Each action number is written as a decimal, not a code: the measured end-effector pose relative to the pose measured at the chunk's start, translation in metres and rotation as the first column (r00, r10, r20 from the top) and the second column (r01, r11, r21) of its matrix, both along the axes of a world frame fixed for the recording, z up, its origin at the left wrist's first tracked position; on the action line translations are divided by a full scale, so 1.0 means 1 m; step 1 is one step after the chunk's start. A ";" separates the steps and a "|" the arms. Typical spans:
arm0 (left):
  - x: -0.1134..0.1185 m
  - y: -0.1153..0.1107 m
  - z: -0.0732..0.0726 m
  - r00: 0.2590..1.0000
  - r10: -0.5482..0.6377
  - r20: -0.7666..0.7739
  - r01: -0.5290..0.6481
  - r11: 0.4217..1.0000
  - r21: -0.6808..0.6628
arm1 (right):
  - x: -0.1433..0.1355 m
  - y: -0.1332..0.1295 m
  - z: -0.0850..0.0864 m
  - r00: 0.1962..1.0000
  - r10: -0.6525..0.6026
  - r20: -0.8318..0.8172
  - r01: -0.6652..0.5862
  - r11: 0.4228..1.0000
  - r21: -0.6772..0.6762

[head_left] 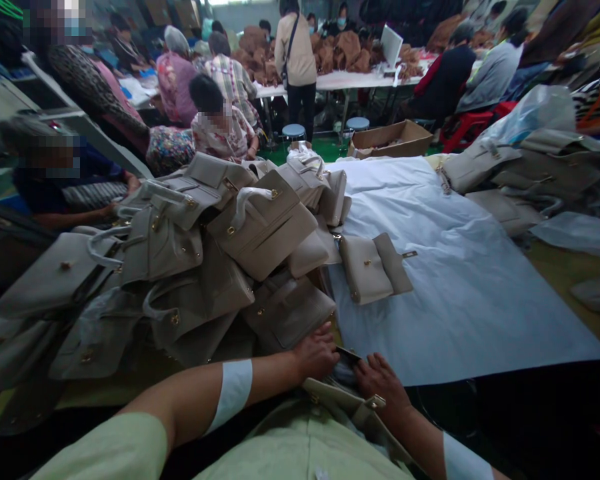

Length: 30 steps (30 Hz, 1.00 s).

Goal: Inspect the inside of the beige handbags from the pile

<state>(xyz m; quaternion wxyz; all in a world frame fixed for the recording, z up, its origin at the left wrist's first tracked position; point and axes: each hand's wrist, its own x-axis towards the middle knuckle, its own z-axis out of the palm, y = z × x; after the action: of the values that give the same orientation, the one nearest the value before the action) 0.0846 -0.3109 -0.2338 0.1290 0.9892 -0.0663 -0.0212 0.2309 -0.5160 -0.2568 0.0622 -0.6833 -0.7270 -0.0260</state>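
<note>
A beige handbag with gold-coloured metal parts lies against my body, tilted and partly hidden by my hands. My left hand is closed at its far edge, fingers curled. Across from it my right hand is also closed on that edge. A narrow dark strip shows between the two hands; what it is I cannot make out. Just beyond my left hand rests another beige handbag at the bottom of a heap. A small beige bag with its flap open lies on the white sheet.
Many beige handbags with wrapped handles are heaped on the left. A white sheet covers the table's middle. More bags and clear plastic are at right. Beyond stand a cardboard box, stools and several seated people.
</note>
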 end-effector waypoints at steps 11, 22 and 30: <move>-0.015 0.011 0.003 0.987 -0.116 0.107 0.126 0.988 -0.094 | 0.021 -0.006 0.009 0.989 0.097 -0.113 -0.091 0.994 0.060; -0.031 0.027 0.008 0.960 -0.273 0.066 0.280 0.947 -0.159 | 0.014 -0.029 0.033 0.968 0.084 -0.235 -0.071 0.995 0.063; -0.037 0.034 -0.007 0.992 -0.124 0.038 0.128 0.980 -0.154 | 0.011 -0.037 0.020 0.989 0.034 -0.146 -0.017 0.993 0.119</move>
<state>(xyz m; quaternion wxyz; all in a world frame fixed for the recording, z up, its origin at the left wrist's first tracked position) 0.0478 -0.2769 -0.2409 0.2037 0.9700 -0.1321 -0.0100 0.2419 -0.5527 -0.2364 0.1560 -0.6692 -0.7263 -0.0172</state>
